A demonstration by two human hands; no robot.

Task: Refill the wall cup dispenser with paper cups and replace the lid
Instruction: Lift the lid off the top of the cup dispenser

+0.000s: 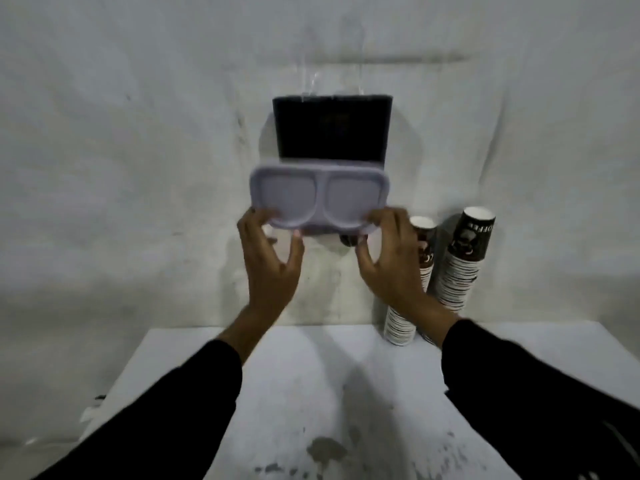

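Observation:
A black wall cup dispenser [332, 128] hangs on the white wall at the centre. In front of its lower part I hold a pale grey lid [318, 195] with two rounded recesses, tilted toward me. My left hand [270, 258] grips the lid's lower left edge and my right hand [391, 258] grips its lower right edge. Two tall stacks of dark printed paper cups lean against the wall at the right: a nearer stack [410, 292] and a larger stack [462, 261]. The lid hides the dispenser's bottom.
A white table [311, 393] with dark stains stands below the dispenser, against the wall. The cup stacks rest on its back right corner. Black sleeves cover both of my forearms.

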